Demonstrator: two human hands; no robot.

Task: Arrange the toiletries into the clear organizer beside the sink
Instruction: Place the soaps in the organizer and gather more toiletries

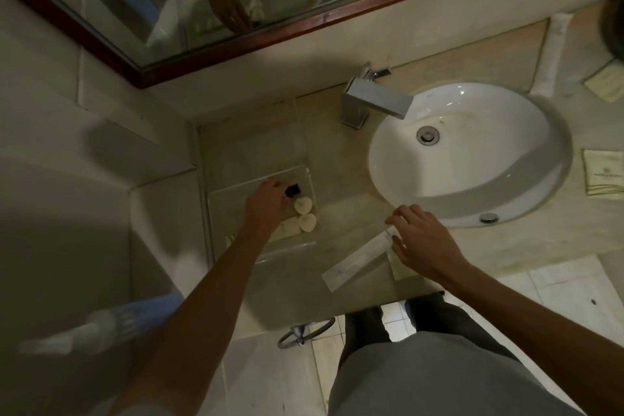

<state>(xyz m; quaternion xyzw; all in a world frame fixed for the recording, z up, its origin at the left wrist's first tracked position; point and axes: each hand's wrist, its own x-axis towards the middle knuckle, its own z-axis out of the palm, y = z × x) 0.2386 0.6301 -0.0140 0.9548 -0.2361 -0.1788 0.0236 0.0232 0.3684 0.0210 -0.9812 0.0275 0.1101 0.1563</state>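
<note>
The clear organizer [309, 176] stands on the counter left of the sink. My left hand [266, 204] reaches into it and grips a small bottle with a black cap [292, 189]. Two round pale soaps [303, 205] lie beside the bottle near the organizer's right wall, and flat pale packets [291, 229] lie under my wrist. My right hand [420, 240] hovers with relaxed fingers over the upper end of a long white packet [354, 262] that lies slanted on the counter near the front edge. A second pale packet [400, 270] peeks out under that hand.
A white oval sink [472, 179] with a square chrome tap [374, 101] fills the counter's right half. Folded pale sachets [602, 176] lie right of the sink, more at the far right. A wood-framed mirror [236, 44] hangs behind. The counter's front edge runs just before my legs.
</note>
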